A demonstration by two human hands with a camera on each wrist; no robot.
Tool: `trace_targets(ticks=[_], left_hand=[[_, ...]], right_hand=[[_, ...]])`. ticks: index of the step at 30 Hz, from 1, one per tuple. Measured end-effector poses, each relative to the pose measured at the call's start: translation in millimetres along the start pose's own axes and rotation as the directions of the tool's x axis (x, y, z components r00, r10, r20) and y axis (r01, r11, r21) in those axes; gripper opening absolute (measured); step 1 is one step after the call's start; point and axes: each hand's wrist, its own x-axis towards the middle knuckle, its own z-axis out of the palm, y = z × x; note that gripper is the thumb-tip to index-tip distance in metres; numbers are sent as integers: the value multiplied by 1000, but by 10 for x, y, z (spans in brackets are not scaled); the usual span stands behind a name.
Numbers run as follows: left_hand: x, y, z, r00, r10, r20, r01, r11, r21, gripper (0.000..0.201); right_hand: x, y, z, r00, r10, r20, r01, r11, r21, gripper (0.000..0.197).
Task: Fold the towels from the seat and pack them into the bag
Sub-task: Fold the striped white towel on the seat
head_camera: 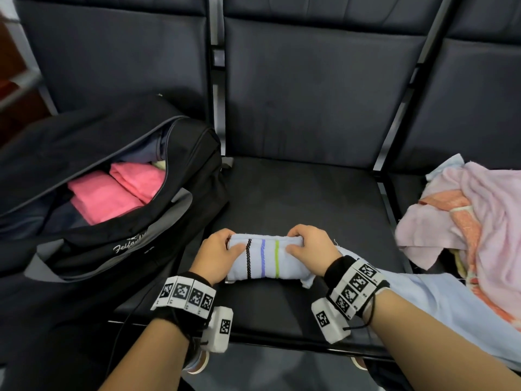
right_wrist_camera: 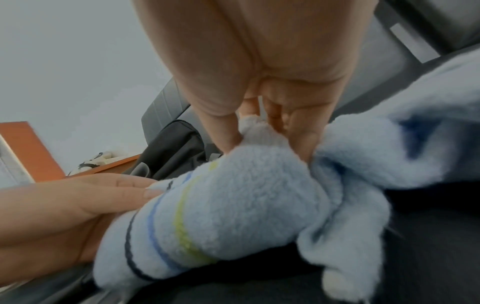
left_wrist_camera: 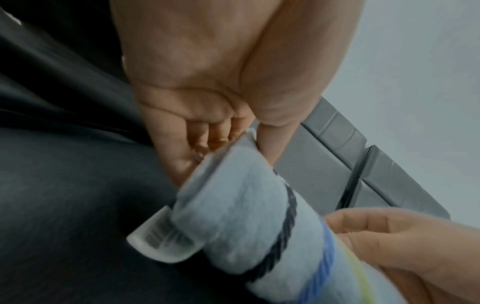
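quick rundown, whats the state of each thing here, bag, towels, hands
black duffel bag: unzipped, open on the left seat
folded pink towels: packed inside the bag
light blue striped towel: folded small on the middle seat, held at both ends
left hand: grips the towel's left end
right hand: grips the towel's right end
loose pink and orange towels: unfolded heap on the right seat
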Motion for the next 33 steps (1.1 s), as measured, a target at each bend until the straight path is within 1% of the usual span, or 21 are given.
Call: trace_targets(ticks=[2, 4, 7, 9, 11, 14, 15, 17, 19, 21, 22, 23, 24, 25, 26, 28, 29, 31, 33], left_hand=[[29, -38, 64, 998, -24, -60, 26, 999, 40, 9], [53, -76, 123, 993, -47, -107, 53, 997, 56, 12], [96, -119, 167, 988, -59, -143, 70, 995, 75, 18], [112, -134, 173, 988, -64, -140, 75, 994, 75, 18], [119, -135, 177, 989, -71, -133, 81, 994, 72, 18], [102, -114, 180, 989, -70, -129, 79, 995, 67, 19], [88, -103, 181, 989, -65, -129, 75, 995, 73, 20], [41, -77, 171, 987, -55, -151, 67, 995, 76, 21], [-15, -24, 107, 976, -37, -214, 57, 995, 86, 22], [-79, 69, 2, 964, -17, -267, 44, 995, 95, 18], [-118, 133, -50, 966, -18, -260, 42, 995, 86, 12], [-170, 209, -89, 975, -34, -221, 49, 997, 62, 10], [-234, 291, -109, 985, -66, -156, 70, 997, 24, 13], [-309, 380, -109, 992, -108, -71, 106, 994, -33, 19], [-392, 467, -90, 988, -155, 25, 156, 983, -98, 25], [-556, 605, -10, 960, -215, 179, 249, 947, -201, 35], [-627, 653, 35, 948, -227, 224, 281, 927, -249, 37], [-726, 723, 105, 929, -242, 280, 338, 863, -376, 36], [-761, 763, 144, 917, -234, 322, 380, 756, -532, 41]], right_hand=[[73, 46, 30, 999, 21, 32, -17, 993, -119, 23], [131, 107, 76, 996, 42, 79, -27, 981, -193, 32], [195, 153, 120, 990, 49, 134, -17, 974, -227, 48], [234, 156, 122, 984, 58, 166, -19, 974, -226, 50], [245, 149, 107, 976, 86, 200, -46, 979, -197, 47], [218, 129, 78, 960, 122, 253, -72, 978, -197, 22], [200, 115, 66, 954, 131, 270, -79, 978, -195, 20], [144, 71, 24, 945, 143, 295, -100, 983, -155, 22], [92, 13, -51, 951, 111, 289, -98, 993, -59, 22], [34, -71, -129, 965, 100, 244, -135, 982, 129, 22], [1, -116, -163, 969, 115, 219, -171, 952, 255, 23], [-33, -160, -191, 970, 136, 203, -206, 903, 377, 25], [-77, -203, -219, 967, 154, 203, -235, 848, 475, 26], [-126, -246, -247, 964, 163, 212, -255, 801, 542, 27], [-179, -281, -275, 962, 161, 222, -263, 767, 585, 28], [-288, -319, -321, 966, 149, 212, -251, 738, 627, 30], [-346, -329, -339, 971, 144, 191, -234, 733, 639, 29], [-463, -342, -362, 982, 123, 143, -188, 720, 668, 27], [-578, -370, -380, 990, 83, 110, -136, 708, 693, 24]])
